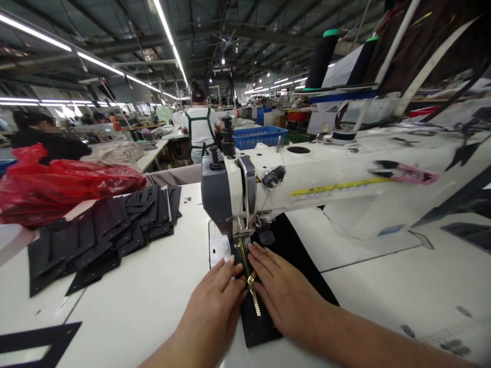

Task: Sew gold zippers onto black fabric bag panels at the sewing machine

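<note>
Under the head of the white sewing machine, the left hand and the right hand rest on either side of a gold zipper, fingers laid out and the grip unclenched, on the black cloth around it. That cloth lies on the white table, reaching back under the machine. To the left sits a pile of black pieces, with a red bag just behind.

This is a sewing factory: a sewing machine near, thread cones right, heaped cut pieces left, workers and strip lights far.
</note>
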Demonstrator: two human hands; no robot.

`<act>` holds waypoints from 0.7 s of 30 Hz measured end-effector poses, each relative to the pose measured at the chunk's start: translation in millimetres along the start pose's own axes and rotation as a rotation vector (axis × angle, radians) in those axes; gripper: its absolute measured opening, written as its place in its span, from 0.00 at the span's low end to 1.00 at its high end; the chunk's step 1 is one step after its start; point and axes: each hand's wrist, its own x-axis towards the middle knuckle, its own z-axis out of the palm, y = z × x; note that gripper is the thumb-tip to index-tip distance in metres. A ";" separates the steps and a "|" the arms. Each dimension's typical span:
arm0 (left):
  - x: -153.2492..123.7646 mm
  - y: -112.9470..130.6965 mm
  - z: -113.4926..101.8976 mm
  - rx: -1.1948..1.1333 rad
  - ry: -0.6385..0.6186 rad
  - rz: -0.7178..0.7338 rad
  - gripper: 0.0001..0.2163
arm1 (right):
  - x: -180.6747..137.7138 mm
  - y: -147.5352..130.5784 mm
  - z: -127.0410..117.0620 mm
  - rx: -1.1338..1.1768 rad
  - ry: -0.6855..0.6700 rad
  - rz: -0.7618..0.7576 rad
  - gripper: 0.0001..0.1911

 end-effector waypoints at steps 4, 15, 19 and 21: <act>1.2 -5.5 3.5 -0.028 -0.005 -0.032 0.07 | 6.2 3.9 2.4 -0.041 -0.010 -0.006 0.21; 12.3 -19.2 5.1 -0.174 -0.036 -0.199 0.07 | 25.5 12.8 9.8 -0.014 0.094 -0.009 0.19; 15.4 -25.2 8.1 -0.172 -0.028 -0.198 0.06 | 33.5 17.7 8.3 0.071 0.041 -0.012 0.19; 16.4 -28.6 9.6 -0.162 -0.021 -0.196 0.06 | 36.6 19.6 8.1 0.109 0.038 0.013 0.18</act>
